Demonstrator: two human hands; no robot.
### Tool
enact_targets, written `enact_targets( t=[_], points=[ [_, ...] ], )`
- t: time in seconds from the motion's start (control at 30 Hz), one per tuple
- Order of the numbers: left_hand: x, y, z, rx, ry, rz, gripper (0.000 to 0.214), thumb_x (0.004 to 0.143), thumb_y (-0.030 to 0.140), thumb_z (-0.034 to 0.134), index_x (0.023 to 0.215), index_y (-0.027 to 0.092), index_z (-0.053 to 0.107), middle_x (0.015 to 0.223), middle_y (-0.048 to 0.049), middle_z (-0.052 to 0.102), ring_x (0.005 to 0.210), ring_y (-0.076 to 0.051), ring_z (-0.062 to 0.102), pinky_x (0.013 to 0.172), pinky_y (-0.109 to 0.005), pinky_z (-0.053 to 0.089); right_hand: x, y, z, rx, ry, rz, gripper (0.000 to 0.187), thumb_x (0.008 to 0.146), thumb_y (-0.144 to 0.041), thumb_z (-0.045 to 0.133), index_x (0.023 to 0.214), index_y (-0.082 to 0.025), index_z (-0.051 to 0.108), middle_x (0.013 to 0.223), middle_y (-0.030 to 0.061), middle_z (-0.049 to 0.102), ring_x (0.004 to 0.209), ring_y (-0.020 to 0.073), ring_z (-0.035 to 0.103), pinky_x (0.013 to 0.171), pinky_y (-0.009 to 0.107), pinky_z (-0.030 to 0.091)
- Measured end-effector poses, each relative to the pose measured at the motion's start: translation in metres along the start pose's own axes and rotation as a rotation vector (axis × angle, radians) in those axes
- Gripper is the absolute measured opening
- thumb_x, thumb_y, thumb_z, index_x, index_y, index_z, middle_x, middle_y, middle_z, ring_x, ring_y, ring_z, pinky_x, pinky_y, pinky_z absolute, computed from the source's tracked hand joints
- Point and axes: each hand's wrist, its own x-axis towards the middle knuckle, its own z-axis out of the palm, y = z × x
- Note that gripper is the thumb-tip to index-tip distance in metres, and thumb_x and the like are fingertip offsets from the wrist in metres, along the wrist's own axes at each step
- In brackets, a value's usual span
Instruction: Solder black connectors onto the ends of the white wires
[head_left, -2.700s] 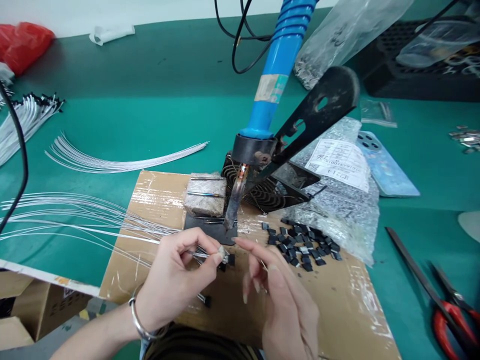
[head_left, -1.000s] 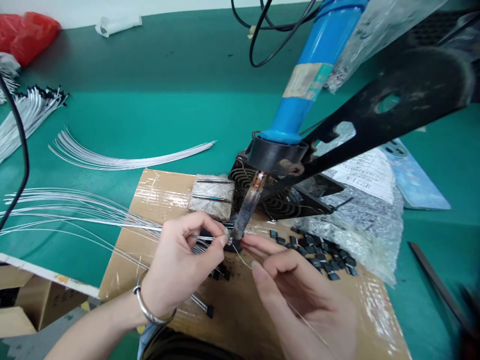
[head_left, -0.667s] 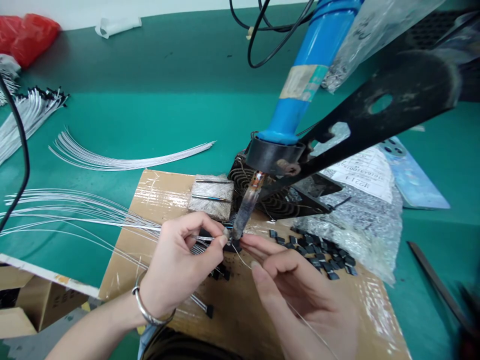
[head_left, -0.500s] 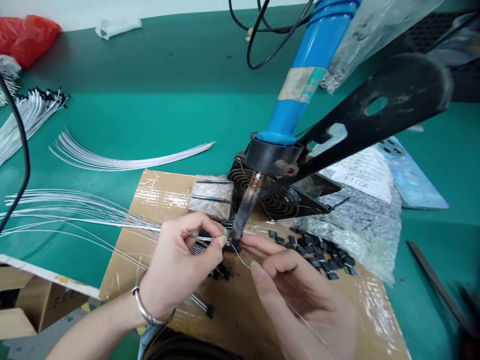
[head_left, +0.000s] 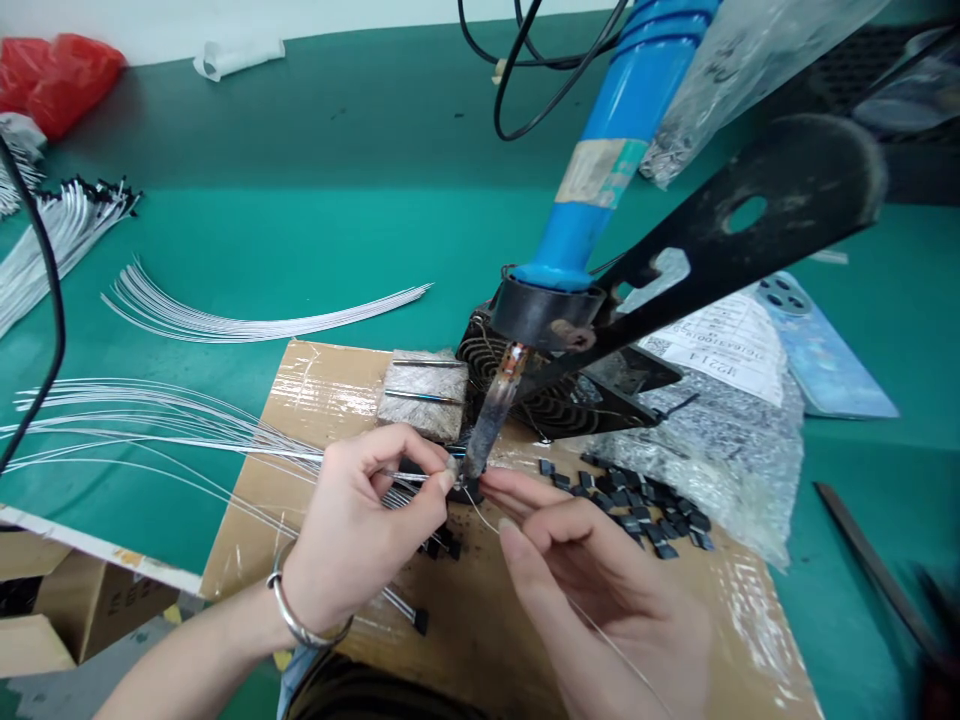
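Observation:
My left hand [head_left: 382, 510] pinches a thin white wire [head_left: 401, 478] between thumb and forefinger, close to the tip of a soldering iron [head_left: 491, 420]. The iron has a blue handle and points downward in a black metal holder [head_left: 551, 310]. My right hand [head_left: 592, 580] is closed around a thin strand of solder wire [head_left: 484, 515], whose end reaches the iron's tip; its tail runs down across the palm. Fingertips of both hands almost meet at the tip, and the joint between them is mostly hidden. Beneath my left hand lie wires with black ends [head_left: 442, 545].
A cardboard sheet [head_left: 322, 375] lies under the work. On it are a wrapped block [head_left: 424, 390] and several small black pieces [head_left: 637, 505]. Behind the iron stands a fan [head_left: 555, 405]. Bundled white wires [head_left: 262, 328], a plastic bag [head_left: 720, 430] and a metal blade [head_left: 870, 560] lie around.
Hardly anything differs. Both hands keep their grips at the iron's tip, and the whole view has shifted very slightly.

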Motion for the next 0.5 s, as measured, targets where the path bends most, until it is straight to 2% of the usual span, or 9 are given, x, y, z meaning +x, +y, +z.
enact_targets(
  t=[0.4, 0.5],
  points=[
    [0.0005, -0.0030, -0.0002, 0.030, -0.010, -0.006, 0.008, 0.077, 0.012, 0.070, 0.070, 0.015, 0.072, 0.074, -0.0050, 0.079, 0.065, -0.014, 0.067, 0.062, -0.021, 0.051, 0.0003, 0.0007, 0.0007, 0.009, 0.000, -0.026, 0.025, 0.095, -0.027, 0.074, 0.073, -0.024, 0.065, 0.118, 0.0050, 0.084, 0.111, 0.0198, 0.080, 0.099, 0.025, 0.062],
    [-0.0001, -0.0024, -0.0008, 0.024, -0.008, -0.007, 0.009, 0.077, 0.012, 0.070, 0.069, 0.015, 0.072, 0.074, -0.0051, 0.079, 0.065, -0.014, 0.067, 0.062, -0.022, 0.051, 0.0004, 0.0014, 0.0009, -0.017, 0.001, -0.036, 0.024, 0.095, -0.027, 0.075, 0.073, -0.024, 0.065, 0.117, 0.0066, 0.084, 0.111, 0.0215, 0.080, 0.098, 0.028, 0.063]
  ],
)
